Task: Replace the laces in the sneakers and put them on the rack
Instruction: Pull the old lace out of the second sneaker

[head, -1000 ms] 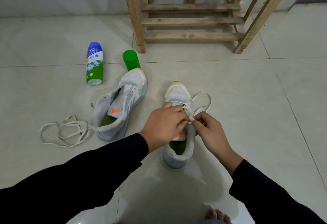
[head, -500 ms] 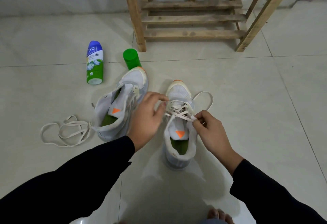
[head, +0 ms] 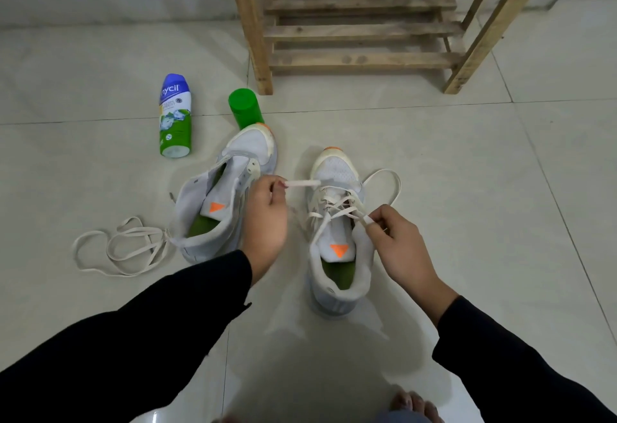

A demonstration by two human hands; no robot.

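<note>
The left hand (head: 265, 219) pinches one end of the lace (head: 302, 183) and holds it stretched sideways from a low eyelet of the half-laced sneaker (head: 335, 169), which stands on the floor between both hands. The right hand (head: 400, 245) pinches the other end just above the tongue. To do this step well, I think both ends should be pulled evenly until the crossings lie flat and equal in length; the second sneaker (head: 253, 145), a loose lace (head: 117, 249) by its heel, and the rack (head: 360, 58) behind wait for later.
</note>
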